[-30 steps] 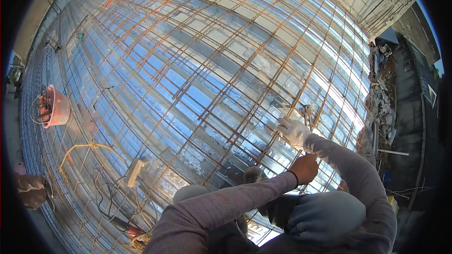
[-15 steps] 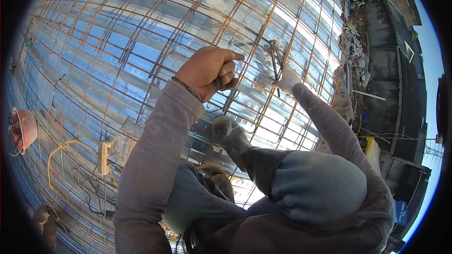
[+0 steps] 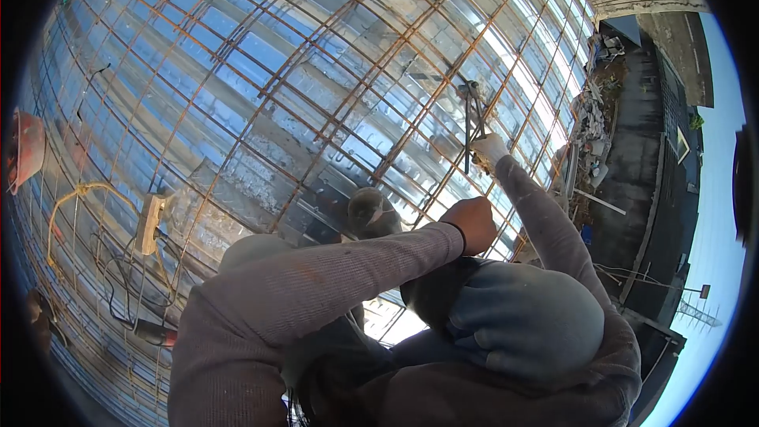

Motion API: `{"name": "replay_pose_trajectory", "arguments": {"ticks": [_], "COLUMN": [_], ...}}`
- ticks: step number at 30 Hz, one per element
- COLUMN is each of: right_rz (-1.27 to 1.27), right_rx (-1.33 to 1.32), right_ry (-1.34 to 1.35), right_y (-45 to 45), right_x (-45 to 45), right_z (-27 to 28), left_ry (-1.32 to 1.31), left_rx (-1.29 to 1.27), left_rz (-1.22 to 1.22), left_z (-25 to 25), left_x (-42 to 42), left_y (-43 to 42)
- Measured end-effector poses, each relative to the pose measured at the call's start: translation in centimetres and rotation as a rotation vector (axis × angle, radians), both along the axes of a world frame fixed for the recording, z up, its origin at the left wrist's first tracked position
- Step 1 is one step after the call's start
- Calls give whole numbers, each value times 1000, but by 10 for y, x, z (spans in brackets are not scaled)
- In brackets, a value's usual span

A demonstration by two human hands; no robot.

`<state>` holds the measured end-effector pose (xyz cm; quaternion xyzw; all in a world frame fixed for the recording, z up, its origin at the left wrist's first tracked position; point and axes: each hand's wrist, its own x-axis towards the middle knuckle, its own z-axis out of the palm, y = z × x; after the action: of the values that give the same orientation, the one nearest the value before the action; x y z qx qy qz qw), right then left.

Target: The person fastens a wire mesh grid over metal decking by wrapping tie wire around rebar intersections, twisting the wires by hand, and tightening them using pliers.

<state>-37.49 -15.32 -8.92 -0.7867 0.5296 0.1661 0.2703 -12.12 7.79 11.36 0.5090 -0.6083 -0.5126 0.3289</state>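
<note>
My right hand point(image 3: 489, 152), in a pale glove, is closed around the dark handles of a pair of pincers point(image 3: 472, 115), whose head is at the rusty rebar mesh point(image 3: 348, 119). Lower and a little to the left, my left hand point(image 3: 473, 225) is curled into a fist above my bent leg point(image 3: 530, 316), near the knee. Its fingers are turned away, so anything inside it is hidden. A worn boot point(image 3: 370, 212) shows below the mesh area, beside my left forearm. Ribbed metal decking point(image 3: 261, 130) lies under the bars.
A reddish bucket point(image 3: 28, 146) stands at the far left. Nearer are a wooden block point(image 3: 149, 224), a yellow cord point(image 3: 83, 188) and a tool with a dark and red handle point(image 3: 152, 333). Rubble point(image 3: 591, 115) lies beyond the decking's right edge, beside a dark wall point(image 3: 628, 158).
My left hand has swung right and down from over the mesh to above my leg, its pointing finger no longer visible. My right hand keeps the pincers at the bars. The view has shifted.
</note>
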Motion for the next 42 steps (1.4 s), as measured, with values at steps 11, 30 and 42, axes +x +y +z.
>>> {"name": "replay_pose_trajectory", "arguments": {"ticks": [11, 30, 42], "right_rz": [-630, -286, 992], "right_rx": [50, 384, -530], "right_ry": [-834, -1557, 721], "right_y": [64, 39, 26], "right_x": [62, 183, 264], "right_z": [131, 353, 288], "left_ry": [15, 127, 111], "left_rx": [115, 361, 417], "left_rz": [-324, -189, -227], "left_z": [6, 42, 8], "left_x": [9, 35, -69], "left_y": [-36, -26, -108]}}
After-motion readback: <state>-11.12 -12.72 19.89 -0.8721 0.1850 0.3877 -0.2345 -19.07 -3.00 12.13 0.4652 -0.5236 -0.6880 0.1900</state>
